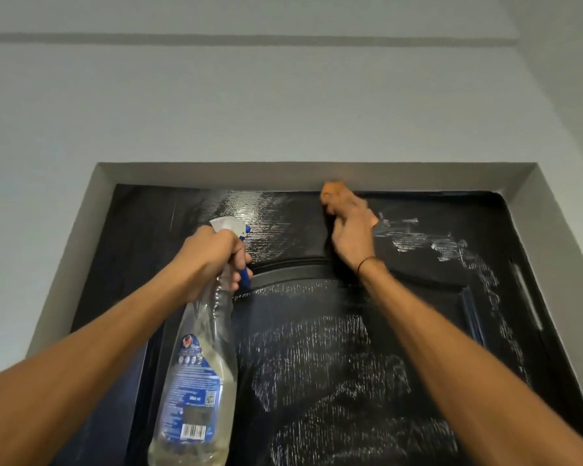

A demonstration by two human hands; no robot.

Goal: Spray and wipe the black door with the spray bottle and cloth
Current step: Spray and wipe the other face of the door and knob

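A: So, what is closest to us?

B: Two bare arms reach up from the bottom corners. The left hand (212, 255) is wrapped tight around the neck of a clear spray bottle (199, 358). The bottle hangs down below the hand, tilted a bit, with a blue label on its side and a little pale liquid at the bottom. Its white top and blue trigger stick out just past the fingers.

A: Does the bottle hide anything?

B: Yes. It covers a strip of the black door (142, 237) on the left side. The right arm crosses over the door's right half too.

A: And the other hand?

B: The right hand (349, 237) is higher up and a bit blurry. It has a thin dark band on the wrist. Its fingers curl around an orange cloth (332, 191) and press it on the door. The cloth pokes out above the fingers, right at the top edge of the door, touching the frame there. A small bit of cloth also peeks out on the right side of the hand.

A: How does the door look?

B: It is black with a curved raised panel in the middle. White foamy streaks sit on the panel and down the right side. A shiny wet patch sits near the top, between the two hands.

A: What is past the door?

B: A gray frame (283, 174) goes around it, and a pale gray wall (283, 105) goes up above that.
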